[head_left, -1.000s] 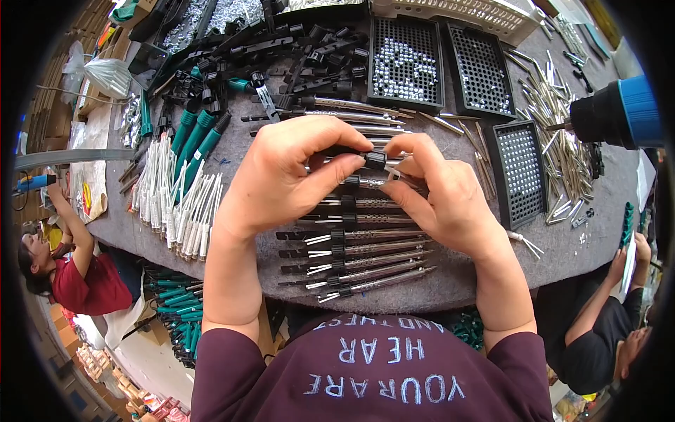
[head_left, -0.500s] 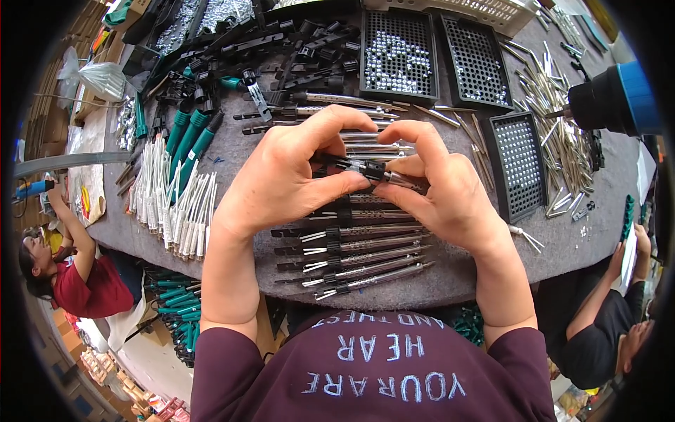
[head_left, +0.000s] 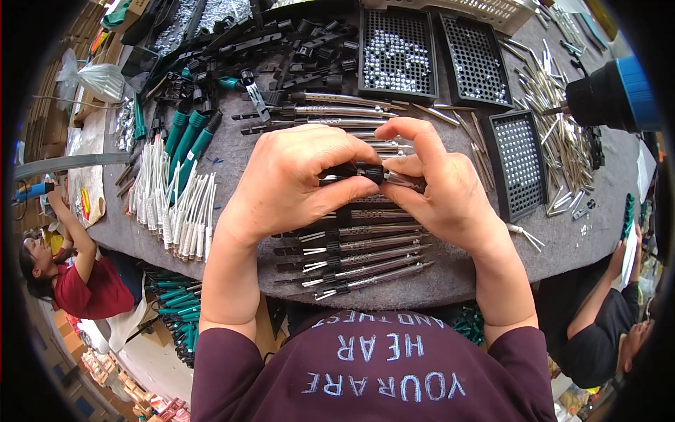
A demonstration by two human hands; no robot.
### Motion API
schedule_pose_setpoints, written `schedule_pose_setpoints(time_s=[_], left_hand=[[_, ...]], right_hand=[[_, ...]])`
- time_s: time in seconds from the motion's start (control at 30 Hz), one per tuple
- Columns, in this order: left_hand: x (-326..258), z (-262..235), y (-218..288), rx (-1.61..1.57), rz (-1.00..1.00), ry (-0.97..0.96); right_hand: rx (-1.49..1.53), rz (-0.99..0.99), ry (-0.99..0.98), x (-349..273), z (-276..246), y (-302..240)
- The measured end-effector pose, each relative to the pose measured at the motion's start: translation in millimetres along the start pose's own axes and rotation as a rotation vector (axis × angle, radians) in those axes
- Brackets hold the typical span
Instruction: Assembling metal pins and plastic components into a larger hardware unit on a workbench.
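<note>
My left hand [head_left: 285, 179] is closed round the dark end of a soldering iron assembly, whose black collar [head_left: 373, 173] shows between my hands. With thumb and fingers my right hand [head_left: 453, 193] grips its metal barrel [head_left: 405, 181]; the index finger arches above. The inner end is hidden inside my left hand. Beneath and nearer me lie several similar soldering iron assemblies [head_left: 383, 243] in a row, with vented metal barrels, black collars and white wire ends. More assemblies [head_left: 344, 111] lie beyond my hands.
White-wired heating elements [head_left: 184, 218] and green handles [head_left: 188, 137] lie left, black plastic parts [head_left: 274, 56] behind. Black hole trays [head_left: 520, 200] hold small metal pieces. Metal tubes [head_left: 562, 130] and a blue power tool [head_left: 612, 98] are right. Co-workers sit left [head_left: 91, 288] and right [head_left: 605, 320].
My left hand has lowered slightly and its fingers have closed further over the assembly. The black collar has turned, and less metal shows beside it. My right hand keeps its grip.
</note>
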State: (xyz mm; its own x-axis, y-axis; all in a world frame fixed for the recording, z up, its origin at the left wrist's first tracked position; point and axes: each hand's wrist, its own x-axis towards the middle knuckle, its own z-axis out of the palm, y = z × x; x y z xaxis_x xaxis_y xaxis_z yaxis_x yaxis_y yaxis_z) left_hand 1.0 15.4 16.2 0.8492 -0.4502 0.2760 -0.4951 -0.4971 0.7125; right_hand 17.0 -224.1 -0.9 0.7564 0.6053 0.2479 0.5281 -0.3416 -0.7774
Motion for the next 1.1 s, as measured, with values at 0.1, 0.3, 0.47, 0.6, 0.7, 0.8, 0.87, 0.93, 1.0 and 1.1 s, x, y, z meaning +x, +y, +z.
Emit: schedule_pose_setpoints(time_s=[0.1, 0.3, 0.47, 0.6, 0.7, 0.8, 0.87, 0.93, 1.0, 1.1], left_hand=[[-0.1, -1.1, -1.0, 0.017, 0.023, 0.006], [3.0, -3.6, -0.9, 0.059, 0.026, 0.01], [2.0, -3.0, -1.3, 0.026, 0.049, 0.027], [1.6, 1.5, -2.9, 0.038, 0.097, 0.031], [3.3, 5.5, -0.3, 0.042, 0.102, 0.03], [2.5, 7.9, 3.4, 0.073, 0.088, 0.034], [2.2, 10.3, 5.4, 0.106, 0.088, 0.035], [2.4, 11.8, 8.3, 0.214, 0.144, 0.08], [3.5, 12.8, 7.3, 0.224, 0.165, 0.099], [3.5, 13.3, 7.0, 0.216, 0.199, 0.124]], right_hand=[[-0.003, 0.009, 0.004, 0.9, -0.6, 0.1], [0.148, 0.052, 0.027, -0.7, -2.5, 0.1], [0.207, 0.081, -0.007, -1.0, -3.7, -3.7], [0.13, 0.026, -0.001, -0.5, 1.0, 0.6], [0.083, -0.013, 0.034, -1.5, 2.7, 3.0], [0.056, -0.028, 0.042, -0.6, 4.9, 2.8], [0.038, 0.036, -0.006, -2.7, 2.8, -0.8], [0.023, 0.1, -0.053, -4.8, 2.3, -3.6], [0.1, 0.128, -0.05, -5.1, 4.1, -5.6], [0.174, 0.113, -0.006, -5.1, 4.8, -9.5]])
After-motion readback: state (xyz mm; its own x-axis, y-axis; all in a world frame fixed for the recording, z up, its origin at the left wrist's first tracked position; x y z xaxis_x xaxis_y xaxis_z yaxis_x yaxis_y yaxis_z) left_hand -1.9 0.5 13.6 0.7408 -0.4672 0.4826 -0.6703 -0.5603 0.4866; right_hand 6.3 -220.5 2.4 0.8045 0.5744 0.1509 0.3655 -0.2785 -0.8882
